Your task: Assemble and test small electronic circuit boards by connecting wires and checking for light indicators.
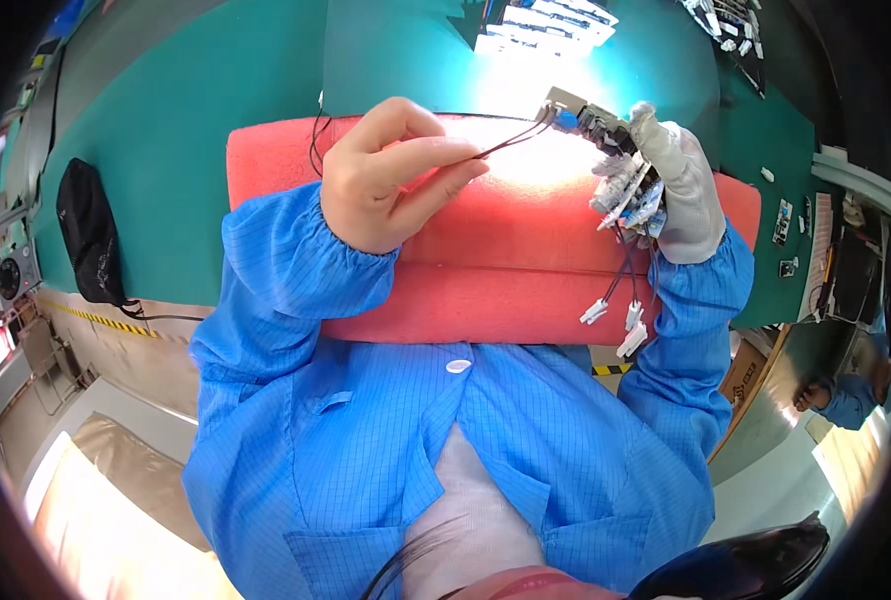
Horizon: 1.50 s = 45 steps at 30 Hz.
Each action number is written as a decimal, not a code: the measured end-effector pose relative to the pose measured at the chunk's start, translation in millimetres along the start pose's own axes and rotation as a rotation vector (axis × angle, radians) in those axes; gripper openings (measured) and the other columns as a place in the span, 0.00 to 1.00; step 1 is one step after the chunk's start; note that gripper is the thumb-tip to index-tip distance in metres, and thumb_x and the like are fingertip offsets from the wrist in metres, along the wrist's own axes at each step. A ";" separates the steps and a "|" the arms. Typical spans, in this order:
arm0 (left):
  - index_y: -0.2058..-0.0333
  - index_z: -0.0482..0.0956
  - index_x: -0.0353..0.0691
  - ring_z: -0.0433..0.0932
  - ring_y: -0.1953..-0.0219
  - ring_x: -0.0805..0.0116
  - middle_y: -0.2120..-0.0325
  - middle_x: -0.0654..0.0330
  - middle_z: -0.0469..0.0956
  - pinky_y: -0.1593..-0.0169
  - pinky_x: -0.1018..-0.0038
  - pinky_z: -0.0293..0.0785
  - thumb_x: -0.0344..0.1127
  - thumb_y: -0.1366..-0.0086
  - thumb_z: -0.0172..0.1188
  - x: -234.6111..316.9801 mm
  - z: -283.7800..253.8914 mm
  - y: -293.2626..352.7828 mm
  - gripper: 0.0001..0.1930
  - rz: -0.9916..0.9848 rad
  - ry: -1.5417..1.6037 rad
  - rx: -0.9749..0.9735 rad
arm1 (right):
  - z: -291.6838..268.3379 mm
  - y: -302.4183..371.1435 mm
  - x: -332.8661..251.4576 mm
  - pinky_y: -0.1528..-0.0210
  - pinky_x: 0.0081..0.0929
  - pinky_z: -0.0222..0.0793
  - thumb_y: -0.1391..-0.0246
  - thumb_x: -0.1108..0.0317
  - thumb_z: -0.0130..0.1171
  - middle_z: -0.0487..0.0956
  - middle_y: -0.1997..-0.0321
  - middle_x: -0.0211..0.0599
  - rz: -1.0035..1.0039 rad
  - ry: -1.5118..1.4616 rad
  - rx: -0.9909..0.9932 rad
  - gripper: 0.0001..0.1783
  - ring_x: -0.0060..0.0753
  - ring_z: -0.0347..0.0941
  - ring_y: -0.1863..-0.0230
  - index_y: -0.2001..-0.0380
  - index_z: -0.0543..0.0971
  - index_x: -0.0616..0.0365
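Note:
Between thumb and fingertips, my bare left hand [380, 185] pinches a pair of thin dark wires [510, 143]. The wires run to a small circuit board with a beige block [570, 100] at its far end. My right hand [687, 195], in a white glove, is closed around a stack of small circuit boards [625, 190]. Dark leads hang below the stack and end in white plug connectors [633, 318]. Left of my left hand, a thin dark wire [315, 145] loops over the cushion edge; whether it belongs to the pinched pair is unclear.
A red cushion [525, 300] lies under my hands on the green table [185, 130]. Boards [550, 25] sit under bright light at the far side, with white parts [735, 30] farther right. A black pouch-like item [87, 230] lies left. Another person's hand [813, 397] shows far right.

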<state>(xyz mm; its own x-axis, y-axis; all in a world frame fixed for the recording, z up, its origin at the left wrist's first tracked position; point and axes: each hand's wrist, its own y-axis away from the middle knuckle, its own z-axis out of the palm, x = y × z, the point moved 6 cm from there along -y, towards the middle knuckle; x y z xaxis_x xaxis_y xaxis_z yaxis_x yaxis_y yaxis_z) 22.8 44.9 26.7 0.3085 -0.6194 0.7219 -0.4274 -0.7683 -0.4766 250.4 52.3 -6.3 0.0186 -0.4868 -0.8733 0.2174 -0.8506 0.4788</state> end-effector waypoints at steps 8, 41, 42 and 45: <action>0.68 0.80 0.32 0.74 0.74 0.73 0.73 0.58 0.77 0.68 0.80 0.71 0.29 0.39 0.56 -55.3 -50.9 -23.5 0.07 -0.288 0.604 0.485 | 12.6 2.8 -13.3 0.82 0.13 0.64 0.41 0.50 0.48 0.78 0.60 0.45 -0.287 -0.217 -0.041 0.28 0.19 0.70 0.78 0.49 0.69 0.65; 0.68 0.81 0.38 0.74 0.75 0.66 0.75 0.60 0.74 0.69 0.72 0.69 0.25 0.49 0.62 25.9 19.3 -18.1 0.07 0.049 0.157 -0.027 | 39.1 25.6 -28.3 0.61 0.25 0.77 0.42 0.65 0.51 0.76 0.53 0.41 -0.493 -0.077 -0.146 0.20 0.30 0.76 0.56 0.48 0.70 0.62; 0.68 0.80 0.37 0.74 0.75 0.68 0.75 0.59 0.74 0.72 0.74 0.69 0.24 0.49 0.61 24.1 17.0 -17.9 0.07 0.008 0.225 -0.002 | 41.1 24.5 -25.3 0.68 0.21 0.75 0.42 0.63 0.51 0.76 0.54 0.41 -0.399 -0.116 -0.128 0.21 0.26 0.76 0.61 0.48 0.70 0.62; 0.68 0.79 0.35 0.74 0.76 0.73 0.74 0.58 0.74 0.73 0.79 0.69 0.24 0.46 0.60 19.4 13.2 -17.8 0.06 -0.044 0.339 0.035 | 44.2 22.3 -17.2 0.82 0.13 0.70 0.42 0.59 0.51 0.77 0.56 0.42 -0.212 -0.193 -0.090 0.22 0.18 0.76 0.70 0.48 0.71 0.61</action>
<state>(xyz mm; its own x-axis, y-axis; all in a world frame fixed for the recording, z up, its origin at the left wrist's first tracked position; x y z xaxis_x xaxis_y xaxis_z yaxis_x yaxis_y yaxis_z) 47.6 44.4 42.5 0.0233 -0.5015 0.8649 -0.3884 -0.8017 -0.4544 211.7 33.0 23.4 -0.2201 -0.3363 -0.9157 0.2825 -0.9204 0.2702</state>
